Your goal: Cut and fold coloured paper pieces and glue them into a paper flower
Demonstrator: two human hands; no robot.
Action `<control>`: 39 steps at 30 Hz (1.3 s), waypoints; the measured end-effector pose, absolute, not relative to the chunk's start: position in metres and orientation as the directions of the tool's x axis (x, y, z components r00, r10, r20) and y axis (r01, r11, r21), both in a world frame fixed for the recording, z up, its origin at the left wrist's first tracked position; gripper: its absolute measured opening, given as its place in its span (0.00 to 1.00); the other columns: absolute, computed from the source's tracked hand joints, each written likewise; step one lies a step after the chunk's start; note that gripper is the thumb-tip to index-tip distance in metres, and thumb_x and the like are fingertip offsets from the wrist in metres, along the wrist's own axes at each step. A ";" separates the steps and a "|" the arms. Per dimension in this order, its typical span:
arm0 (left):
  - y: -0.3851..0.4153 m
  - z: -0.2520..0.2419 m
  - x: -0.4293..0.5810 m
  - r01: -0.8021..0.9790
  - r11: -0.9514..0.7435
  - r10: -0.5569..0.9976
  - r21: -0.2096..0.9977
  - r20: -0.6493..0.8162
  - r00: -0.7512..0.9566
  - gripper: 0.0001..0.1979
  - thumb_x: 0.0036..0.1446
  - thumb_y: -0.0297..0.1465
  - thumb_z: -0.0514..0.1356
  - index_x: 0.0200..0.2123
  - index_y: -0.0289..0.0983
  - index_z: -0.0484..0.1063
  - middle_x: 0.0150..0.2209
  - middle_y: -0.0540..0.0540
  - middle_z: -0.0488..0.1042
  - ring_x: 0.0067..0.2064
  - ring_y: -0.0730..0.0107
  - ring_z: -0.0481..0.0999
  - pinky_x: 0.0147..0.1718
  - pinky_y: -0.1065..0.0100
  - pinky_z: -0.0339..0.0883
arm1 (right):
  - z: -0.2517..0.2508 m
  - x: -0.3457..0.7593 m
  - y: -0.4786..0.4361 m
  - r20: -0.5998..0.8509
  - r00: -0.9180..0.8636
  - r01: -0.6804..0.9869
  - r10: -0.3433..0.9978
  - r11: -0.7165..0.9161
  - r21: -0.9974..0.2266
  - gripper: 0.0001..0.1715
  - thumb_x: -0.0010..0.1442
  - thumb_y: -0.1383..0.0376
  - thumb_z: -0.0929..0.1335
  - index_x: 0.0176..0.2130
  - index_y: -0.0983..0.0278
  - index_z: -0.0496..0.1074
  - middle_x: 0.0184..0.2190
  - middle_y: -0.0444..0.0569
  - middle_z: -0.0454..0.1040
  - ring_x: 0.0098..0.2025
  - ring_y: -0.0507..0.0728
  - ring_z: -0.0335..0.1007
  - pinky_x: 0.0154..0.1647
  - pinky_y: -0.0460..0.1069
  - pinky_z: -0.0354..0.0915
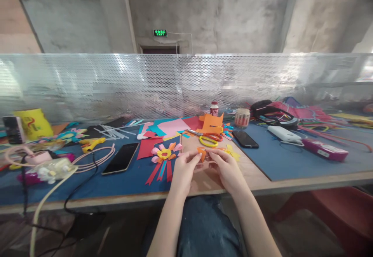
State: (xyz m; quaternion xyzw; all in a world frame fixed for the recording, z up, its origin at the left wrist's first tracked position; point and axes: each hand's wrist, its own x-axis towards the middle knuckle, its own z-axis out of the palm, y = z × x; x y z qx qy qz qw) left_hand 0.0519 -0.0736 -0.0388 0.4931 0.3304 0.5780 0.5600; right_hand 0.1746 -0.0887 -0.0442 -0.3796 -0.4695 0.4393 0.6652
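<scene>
Head view: orange paper (pixel 201 154), seemingly unfinished, is pinched by the left hand (pixel 186 163) over the near tan board (pixel 254 168), right hand (pixel 225 164) grip can't be told, one paper flower (pixel 164 154) apparently done at left.

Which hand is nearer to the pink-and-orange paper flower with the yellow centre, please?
The left hand, just right of the flower; the right hand is farther right.

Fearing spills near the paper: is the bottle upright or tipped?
Upright: the bottle stands with its dark red cap on top.
</scene>
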 end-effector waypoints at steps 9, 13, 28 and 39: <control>-0.073 -0.037 0.052 -0.307 -0.143 0.977 0.941 0.184 0.108 0.11 0.45 0.34 0.62 0.33 0.33 0.75 0.31 0.44 0.76 0.33 0.67 0.75 0.30 0.70 0.70 | -0.045 0.176 -0.089 0.343 0.143 -0.016 0.929 0.348 -0.937 0.14 0.51 0.59 0.67 0.32 0.66 0.75 0.31 0.50 0.76 0.33 0.55 0.69 0.32 0.47 0.63; -0.072 -0.038 0.052 -0.306 -0.140 0.979 0.942 0.178 0.099 0.13 0.45 0.34 0.63 0.34 0.32 0.75 0.34 0.42 0.77 0.35 0.65 0.75 0.30 0.69 0.70 | -0.044 0.176 -0.090 0.360 0.151 0.031 0.921 0.359 -0.933 0.13 0.50 0.60 0.66 0.32 0.66 0.75 0.29 0.48 0.75 0.31 0.54 0.68 0.32 0.48 0.63; -0.075 -0.036 0.053 -0.239 -0.194 0.970 0.951 0.222 0.097 0.11 0.46 0.33 0.62 0.32 0.32 0.75 0.32 0.43 0.77 0.33 0.66 0.75 0.31 0.70 0.69 | -0.045 0.173 -0.090 0.386 0.192 0.046 0.902 0.385 -0.922 0.12 0.51 0.60 0.66 0.34 0.66 0.70 0.28 0.48 0.72 0.25 0.51 0.66 0.25 0.46 0.64; -0.076 -0.037 0.052 -0.167 -0.228 0.964 0.959 0.246 0.098 0.10 0.48 0.32 0.60 0.33 0.32 0.73 0.33 0.43 0.75 0.35 0.67 0.74 0.30 0.71 0.70 | -0.042 0.171 -0.097 0.519 0.193 0.273 0.833 0.462 -0.844 0.09 0.54 0.62 0.64 0.31 0.63 0.72 0.31 0.48 0.71 0.28 0.53 0.68 0.28 0.47 0.64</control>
